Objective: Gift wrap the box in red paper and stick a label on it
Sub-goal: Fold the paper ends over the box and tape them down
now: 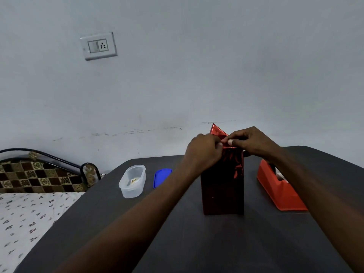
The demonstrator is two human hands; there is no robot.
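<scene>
Box: the box (222, 186), wrapped in shiny red paper (217, 131), stands upright on the dark tabletop (177, 233), directly under both hands.
Paper flap: a pointed red flap rises above the box top, between and behind the hands.
Left hand (203, 151): fingers curled, pinching the paper at the top left edge; forearm reaching in from lower left.
Right hand (250, 141): fingers (230, 142) bent, pinching the fold at the top; forearm coming from the right.
Tape dispenser (279, 189): orange, right of the box.
Container (133, 181): clear, with blue lid (162, 177) beside it, left of the box.
</scene>
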